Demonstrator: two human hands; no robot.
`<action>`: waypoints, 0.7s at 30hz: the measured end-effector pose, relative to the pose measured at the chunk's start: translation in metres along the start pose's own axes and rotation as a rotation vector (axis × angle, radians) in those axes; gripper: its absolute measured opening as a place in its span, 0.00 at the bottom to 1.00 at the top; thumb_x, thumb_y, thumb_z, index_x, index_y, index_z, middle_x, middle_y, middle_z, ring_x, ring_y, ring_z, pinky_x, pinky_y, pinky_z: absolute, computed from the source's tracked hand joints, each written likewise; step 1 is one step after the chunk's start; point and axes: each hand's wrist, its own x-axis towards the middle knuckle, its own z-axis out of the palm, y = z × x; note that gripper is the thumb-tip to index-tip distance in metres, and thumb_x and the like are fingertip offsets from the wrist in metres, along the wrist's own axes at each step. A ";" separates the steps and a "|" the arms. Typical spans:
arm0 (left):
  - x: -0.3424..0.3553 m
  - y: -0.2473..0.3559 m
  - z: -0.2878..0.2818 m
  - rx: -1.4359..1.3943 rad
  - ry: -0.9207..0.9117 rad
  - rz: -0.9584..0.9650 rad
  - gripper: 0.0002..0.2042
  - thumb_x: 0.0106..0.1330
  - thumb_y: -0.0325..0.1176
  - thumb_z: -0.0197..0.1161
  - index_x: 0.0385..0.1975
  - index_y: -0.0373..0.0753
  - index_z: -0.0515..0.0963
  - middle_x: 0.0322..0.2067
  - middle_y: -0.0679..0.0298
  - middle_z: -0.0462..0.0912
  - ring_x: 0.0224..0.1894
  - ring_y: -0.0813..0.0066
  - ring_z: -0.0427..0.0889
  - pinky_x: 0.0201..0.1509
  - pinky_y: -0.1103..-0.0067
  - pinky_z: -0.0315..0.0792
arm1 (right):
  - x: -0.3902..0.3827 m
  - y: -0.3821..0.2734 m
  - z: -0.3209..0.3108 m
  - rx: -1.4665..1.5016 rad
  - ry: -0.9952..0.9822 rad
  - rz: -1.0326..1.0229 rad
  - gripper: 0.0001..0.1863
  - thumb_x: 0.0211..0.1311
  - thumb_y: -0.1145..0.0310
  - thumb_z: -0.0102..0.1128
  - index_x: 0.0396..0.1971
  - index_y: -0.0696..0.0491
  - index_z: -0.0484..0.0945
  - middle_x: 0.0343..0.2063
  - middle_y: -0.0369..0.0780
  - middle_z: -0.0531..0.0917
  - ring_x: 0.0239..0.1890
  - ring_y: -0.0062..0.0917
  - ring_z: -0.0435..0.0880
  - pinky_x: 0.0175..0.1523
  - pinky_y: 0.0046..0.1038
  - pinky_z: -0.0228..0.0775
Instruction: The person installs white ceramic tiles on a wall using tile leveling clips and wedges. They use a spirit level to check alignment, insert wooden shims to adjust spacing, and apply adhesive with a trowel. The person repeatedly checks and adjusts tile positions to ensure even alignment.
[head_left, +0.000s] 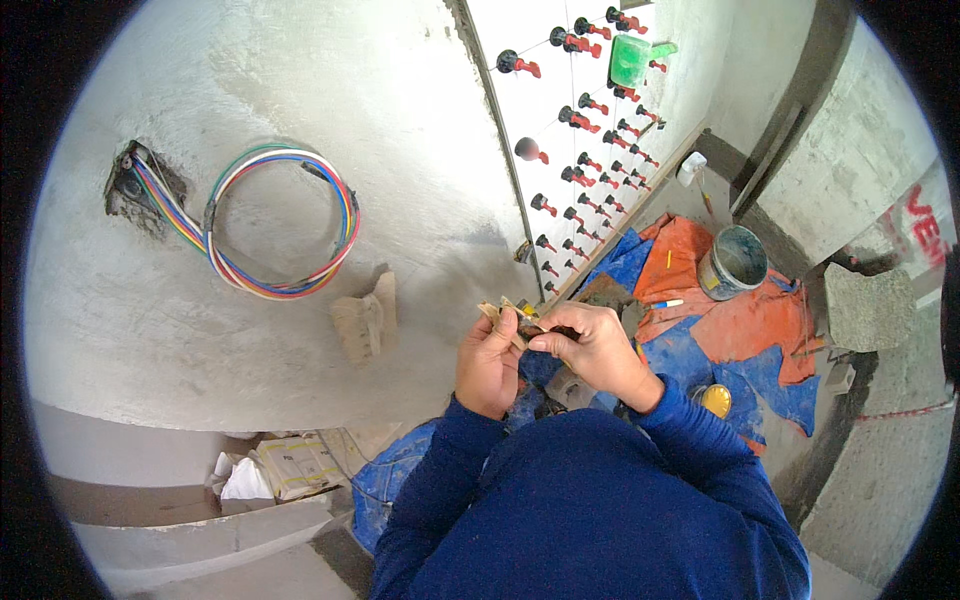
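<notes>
Tan, centre frame: gripping small piece [488, 311] in left hand [487, 372], pinching at its right end with right hand [602, 348]. Might drop onto blue tarp [684, 362] through loose pinch.

The left hand [488, 372] gripped a small tan-and-yellow item [517, 311] between thumb and fingers; the right hand [600, 350] pinched it from the other side. The item was too small to identify. To the left, a coil of coloured wires [207, 226] emerged from a rough recess [128, 190] in the grey wall [150, 320]. Above right, a white tiled panel [535, 100] carried rows of red-and-black clips [576, 118] and a green block-like object [629, 62]. A bucket [711, 279] stood against an orange sheet [735, 330], with a blue sheet [680, 355] adjoining.
</notes>
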 end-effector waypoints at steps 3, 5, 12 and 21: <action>-0.002 0.005 0.001 -0.161 -0.089 -0.177 0.13 0.81 0.40 0.56 0.53 0.39 0.78 0.44 0.64 0.84 0.45 0.74 0.83 0.53 0.75 0.76 | 0.002 0.001 -0.004 -0.199 0.086 -0.262 0.16 0.55 0.63 0.77 0.42 0.52 0.86 0.32 0.41 0.83 0.34 0.37 0.86 0.38 0.37 0.79; -0.007 0.006 0.003 -0.316 -0.153 -0.361 0.14 0.81 0.42 0.55 0.56 0.41 0.77 0.45 0.66 0.84 0.47 0.74 0.82 0.54 0.74 0.74 | 0.003 0.000 -0.004 -0.244 0.081 -0.310 0.18 0.53 0.62 0.77 0.43 0.51 0.86 0.39 0.40 0.82 0.38 0.36 0.86 0.41 0.37 0.81; -0.019 -0.010 -0.002 -0.173 -0.184 -0.376 0.19 0.81 0.53 0.51 0.60 0.49 0.73 0.52 0.73 0.78 0.50 0.81 0.74 0.52 0.75 0.64 | 0.012 0.003 -0.008 -0.247 0.069 -0.592 0.23 0.50 0.61 0.79 0.46 0.53 0.86 0.46 0.41 0.84 0.43 0.37 0.87 0.45 0.35 0.83; -0.009 -0.027 -0.017 0.296 -0.019 -0.022 0.15 0.82 0.42 0.55 0.57 0.38 0.75 0.50 0.64 0.81 0.49 0.77 0.80 0.51 0.74 0.76 | 0.000 0.008 -0.009 -0.368 0.085 -0.296 0.18 0.52 0.60 0.80 0.34 0.55 0.82 0.32 0.42 0.83 0.33 0.43 0.84 0.37 0.37 0.78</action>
